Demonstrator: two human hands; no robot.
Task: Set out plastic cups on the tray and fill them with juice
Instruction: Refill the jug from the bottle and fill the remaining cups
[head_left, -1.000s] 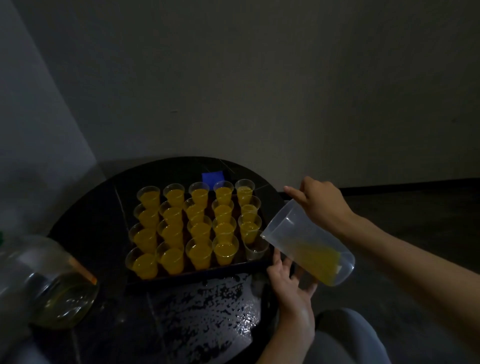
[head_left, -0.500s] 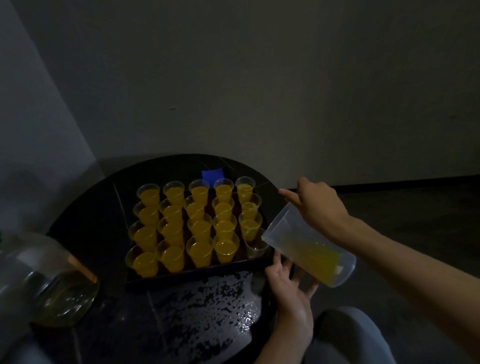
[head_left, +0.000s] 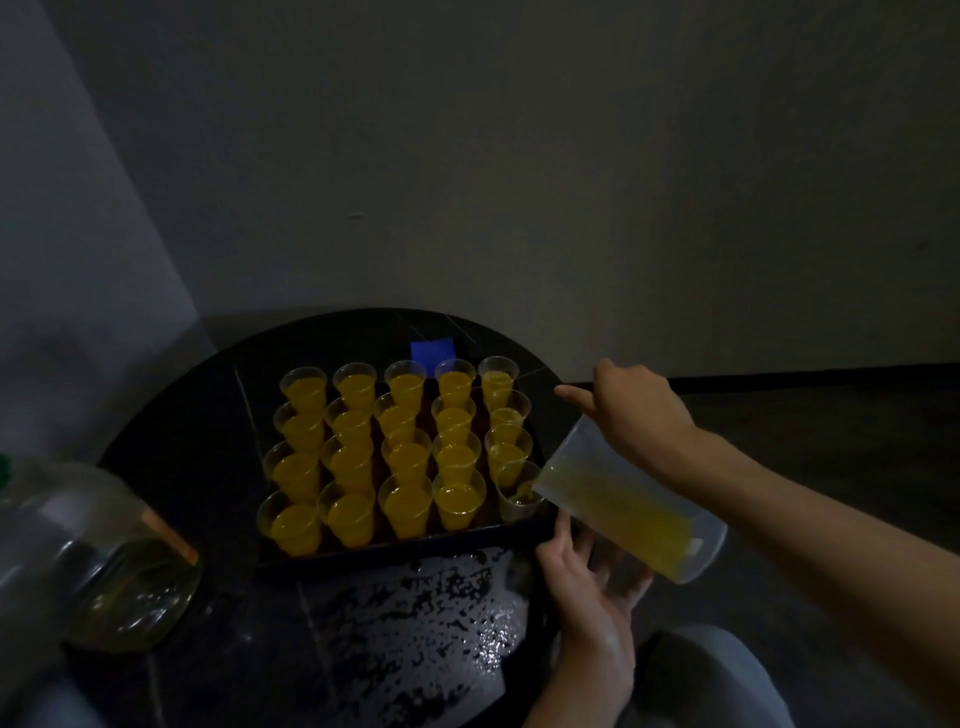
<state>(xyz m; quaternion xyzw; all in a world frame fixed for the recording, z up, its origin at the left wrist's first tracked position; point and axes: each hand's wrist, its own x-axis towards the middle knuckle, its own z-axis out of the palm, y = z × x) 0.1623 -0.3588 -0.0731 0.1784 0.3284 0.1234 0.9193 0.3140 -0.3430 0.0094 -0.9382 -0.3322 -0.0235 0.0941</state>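
nearest the camera a grey trouser leg (head_left: 727, 675) shows below the left hand (head_left: 587, 587), which reaches up with its fingers (head_left: 562, 525) straight and spread apart, holding nothing; the forefinger tip lies at the near right corner of the dark tray (head_left: 395, 553). left of these fingers a speckled wet patch (head_left: 415, 613) shines on the black bench (head_left: 218, 405), and further left a big clear bottle (head_left: 93, 561) lies tilted at the bench edge. just above the left fingers the clear jug (head_left: 701, 551) hangs tipped, mouth down toward the tray, with orange juice (head_left: 639, 519) running along its lower side. the right hand (head_left: 639, 415) grips the jug near the rim, fingers curled round it, the forefinger sticking out straight. the jug's lip sits over the last cup (head_left: 517, 491), in the tray's near right corner, which holds only a little juice. beyond and left of it stand the other cups (head_left: 405, 457), in rows on the tray, all filled. behind them lies a blue square (head_left: 431, 351), then the grey wall (head_left: 519, 182).
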